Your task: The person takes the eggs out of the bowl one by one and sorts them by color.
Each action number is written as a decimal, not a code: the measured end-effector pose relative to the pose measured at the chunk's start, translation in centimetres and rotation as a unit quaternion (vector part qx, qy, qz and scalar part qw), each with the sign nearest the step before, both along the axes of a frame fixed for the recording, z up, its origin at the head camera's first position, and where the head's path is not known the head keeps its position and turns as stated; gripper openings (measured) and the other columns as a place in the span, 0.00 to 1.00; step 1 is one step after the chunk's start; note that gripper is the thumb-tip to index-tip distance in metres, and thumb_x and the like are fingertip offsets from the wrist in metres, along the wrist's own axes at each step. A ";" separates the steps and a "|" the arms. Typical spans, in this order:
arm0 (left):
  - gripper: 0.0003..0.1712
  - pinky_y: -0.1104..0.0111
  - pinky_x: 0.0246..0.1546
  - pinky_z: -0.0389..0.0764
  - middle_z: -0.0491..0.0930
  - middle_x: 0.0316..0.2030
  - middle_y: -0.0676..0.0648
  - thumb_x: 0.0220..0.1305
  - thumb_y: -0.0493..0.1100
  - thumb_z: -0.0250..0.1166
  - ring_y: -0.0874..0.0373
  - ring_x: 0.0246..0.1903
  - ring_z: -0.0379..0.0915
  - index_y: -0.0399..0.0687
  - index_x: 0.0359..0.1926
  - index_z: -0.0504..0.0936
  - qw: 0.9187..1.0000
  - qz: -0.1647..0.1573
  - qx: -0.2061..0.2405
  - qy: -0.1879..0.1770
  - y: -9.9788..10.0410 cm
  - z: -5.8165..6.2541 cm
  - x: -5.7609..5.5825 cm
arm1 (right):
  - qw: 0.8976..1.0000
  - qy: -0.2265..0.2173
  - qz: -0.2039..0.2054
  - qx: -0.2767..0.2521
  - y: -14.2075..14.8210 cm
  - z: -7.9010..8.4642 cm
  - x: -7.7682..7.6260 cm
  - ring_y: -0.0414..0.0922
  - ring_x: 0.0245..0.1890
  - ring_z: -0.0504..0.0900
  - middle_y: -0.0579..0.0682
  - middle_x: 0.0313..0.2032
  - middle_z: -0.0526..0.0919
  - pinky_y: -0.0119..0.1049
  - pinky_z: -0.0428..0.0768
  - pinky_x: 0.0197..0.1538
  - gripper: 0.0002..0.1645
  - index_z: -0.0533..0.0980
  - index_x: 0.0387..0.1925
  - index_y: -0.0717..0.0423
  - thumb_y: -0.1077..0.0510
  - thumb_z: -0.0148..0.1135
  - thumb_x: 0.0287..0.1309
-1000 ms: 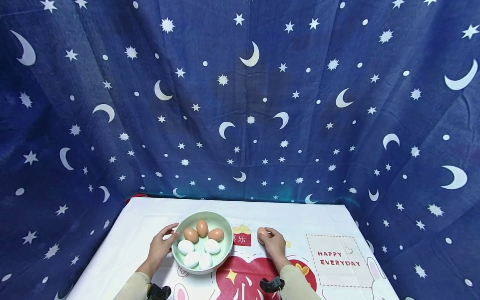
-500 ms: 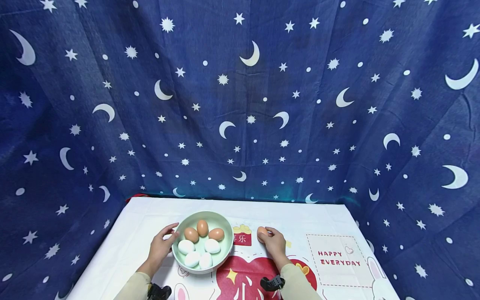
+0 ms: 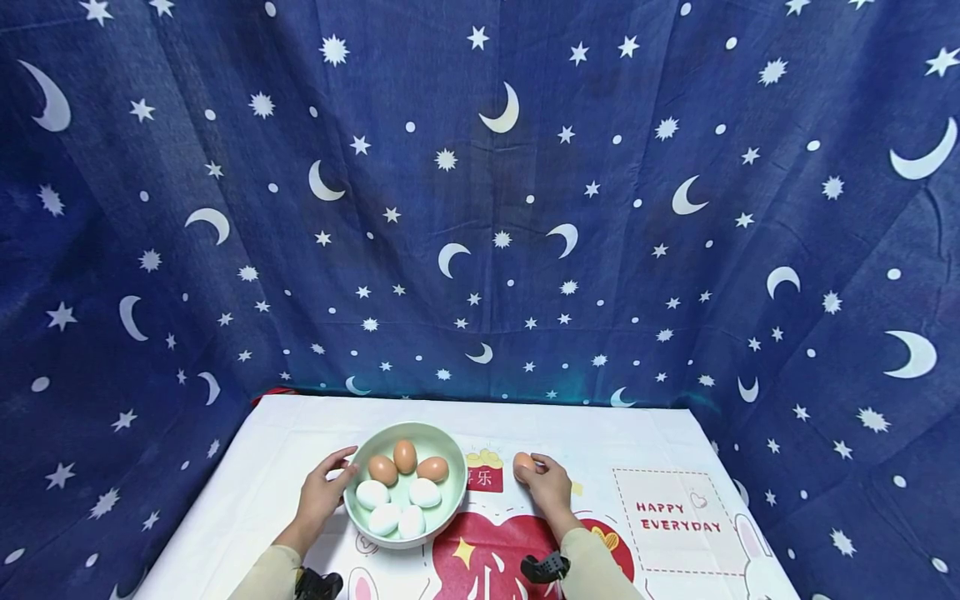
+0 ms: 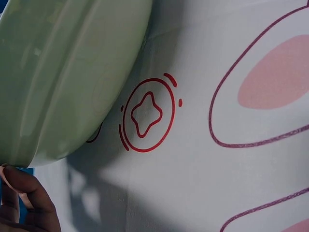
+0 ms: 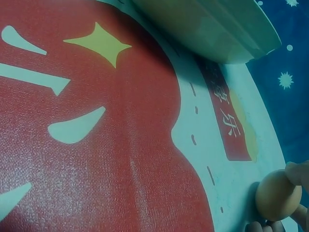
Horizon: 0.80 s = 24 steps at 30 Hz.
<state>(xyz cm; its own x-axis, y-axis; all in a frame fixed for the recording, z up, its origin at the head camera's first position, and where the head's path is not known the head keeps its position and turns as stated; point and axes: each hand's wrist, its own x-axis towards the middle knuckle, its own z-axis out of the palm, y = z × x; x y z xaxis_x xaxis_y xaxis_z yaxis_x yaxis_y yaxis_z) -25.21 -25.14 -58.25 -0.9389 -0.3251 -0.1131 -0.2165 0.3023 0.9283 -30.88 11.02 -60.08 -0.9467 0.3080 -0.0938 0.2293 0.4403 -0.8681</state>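
Note:
A pale green bowl [image 3: 452, 518] stands on the table with several brown eggs [image 3: 405, 457] and several white eggs [image 3: 384, 518] inside. My left hand [image 3: 321, 492] holds the bowl at its left side, thumb at the rim. Up close in the left wrist view, the left thumb and fingers [image 4: 29, 193] meet the bowl's edge [image 4: 72, 96]; some fingertips are hidden. To the right of the bowl, my right hand [image 3: 550, 487] pinches one brown egg [image 3: 522, 468] between thumb and fingers. In the right wrist view that egg [image 5: 277, 195] is low over the tablecloth; contact with it is unclear.
A white tablecloth [image 3: 645, 442] printed with a red heart [image 3: 495, 546], lettering and rabbits covers the table. Behind and at both sides hangs a dark blue curtain [image 3: 480, 275] with moons and stars. Dark straps [image 3: 546, 569] sit on both wrists.

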 end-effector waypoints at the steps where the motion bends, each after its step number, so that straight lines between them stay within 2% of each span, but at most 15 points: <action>1: 0.24 0.73 0.29 0.82 0.71 0.52 0.39 0.69 0.44 0.62 0.60 0.37 0.72 0.45 0.64 0.74 1.000 -0.001 0.000 0.001 0.0 0.0 0.0 | 1.000 0.000 0.000 0.001 0.0 0.0 0.0 0.51 0.40 0.78 0.61 0.42 0.81 0.42 0.84 0.42 0.31 0.77 0.55 0.65 0.54 0.73 0.51; 9: 0.24 0.73 0.29 0.83 0.71 0.52 0.39 0.69 0.43 0.61 0.59 0.38 0.73 0.46 0.64 0.74 1.000 -0.002 -0.001 -0.001 -0.2 -0.3 -0.1 | 1.000 0.007 -0.001 0.003 0.0 0.4 0.0 0.51 0.41 0.78 0.61 0.42 0.81 0.41 0.83 0.42 0.32 0.77 0.55 0.65 0.54 0.73 0.50; 17: 0.25 0.72 0.32 0.84 0.70 0.53 0.38 0.69 0.44 0.62 0.59 0.39 0.74 0.45 0.65 0.73 1.000 -0.005 0.003 0.001 -0.2 -0.2 0.0 | 0.999 0.025 -0.019 0.002 0.4 1.0 -0.3 0.51 0.40 0.78 0.61 0.40 0.81 0.35 0.79 0.36 0.28 0.79 0.52 0.63 0.54 0.73 0.51; 24: 0.25 0.72 0.31 0.84 0.71 0.53 0.38 0.69 0.45 0.62 0.58 0.40 0.74 0.45 0.65 0.74 1.000 -0.005 0.005 0.003 -0.2 -0.2 0.0 | 0.997 0.072 -0.028 0.006 0.0 2.4 -0.8 0.55 0.44 0.78 0.62 0.44 0.81 0.43 0.79 0.44 0.28 0.79 0.52 0.62 0.55 0.74 0.50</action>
